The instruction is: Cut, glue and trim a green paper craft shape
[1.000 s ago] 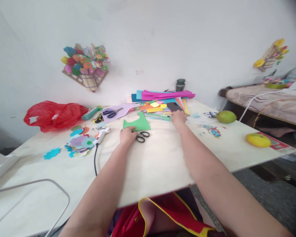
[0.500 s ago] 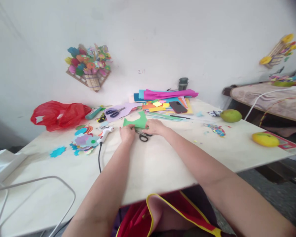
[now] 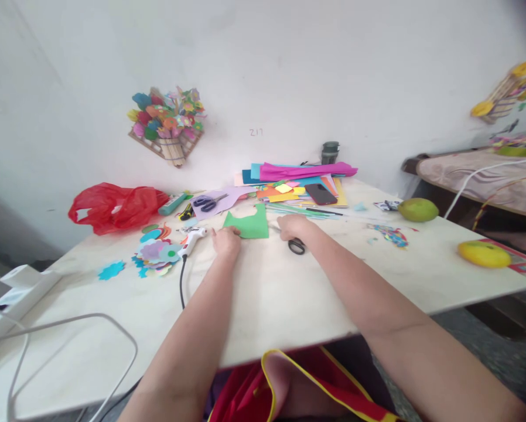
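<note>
My left hand (image 3: 226, 241) is at the lower left edge of a green craft sheet (image 3: 253, 225), its fingers closed on that edge. The sheet lies on the table and has a curved piece cut out of its top. Just right of the sheet, my right hand (image 3: 293, 227) is closed over a pair of black-handled scissors (image 3: 296, 247). The handle loops show below the hand and the blades point left; my fingers partly hide them. A white glue gun (image 3: 191, 241) with a black cord lies left of my left hand.
Cut paper flowers (image 3: 155, 252) and a red plastic bag (image 3: 118, 206) lie left. Behind are dark blue scissors (image 3: 207, 203), coloured sheets (image 3: 307, 171) and a phone (image 3: 321, 194). A green mango (image 3: 418, 209) and a yellow one (image 3: 484, 254) sit right. White cables (image 3: 109, 319) cross the front left.
The scissors have moved right with my right hand, from below the green sheet to beside it. My right hand has left the sheet, which now lies flatter and shows more of itself.
</note>
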`<move>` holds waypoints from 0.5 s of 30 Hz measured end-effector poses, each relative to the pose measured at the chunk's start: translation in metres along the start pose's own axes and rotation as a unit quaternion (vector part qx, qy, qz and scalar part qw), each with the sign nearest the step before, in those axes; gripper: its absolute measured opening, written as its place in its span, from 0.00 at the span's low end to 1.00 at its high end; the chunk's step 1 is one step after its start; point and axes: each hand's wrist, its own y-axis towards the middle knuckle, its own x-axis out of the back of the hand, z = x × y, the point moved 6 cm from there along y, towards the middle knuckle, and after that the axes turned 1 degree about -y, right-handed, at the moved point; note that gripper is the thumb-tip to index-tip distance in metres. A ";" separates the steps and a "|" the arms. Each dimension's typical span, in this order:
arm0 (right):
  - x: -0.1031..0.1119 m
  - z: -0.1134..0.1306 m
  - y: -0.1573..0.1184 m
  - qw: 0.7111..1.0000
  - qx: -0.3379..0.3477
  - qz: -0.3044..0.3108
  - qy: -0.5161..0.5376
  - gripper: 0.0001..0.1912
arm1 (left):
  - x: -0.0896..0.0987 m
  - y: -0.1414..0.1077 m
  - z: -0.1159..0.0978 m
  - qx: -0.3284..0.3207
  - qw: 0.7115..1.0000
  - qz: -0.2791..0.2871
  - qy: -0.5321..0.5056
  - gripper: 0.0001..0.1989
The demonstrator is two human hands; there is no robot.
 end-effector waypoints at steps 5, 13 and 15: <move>0.002 -0.025 0.000 0.996 -0.059 0.055 -0.030 0.16 | 0.003 0.000 -0.005 -0.022 0.998 0.001 0.062 0.12; -0.002 0.014 0.002 0.981 0.121 -0.149 -0.026 0.28 | 0.002 0.005 0.017 0.095 0.986 0.009 -0.136 0.10; -0.007 0.019 0.005 0.972 0.146 -0.183 -0.016 0.24 | -0.001 0.007 0.022 0.102 0.981 0.022 -0.163 0.10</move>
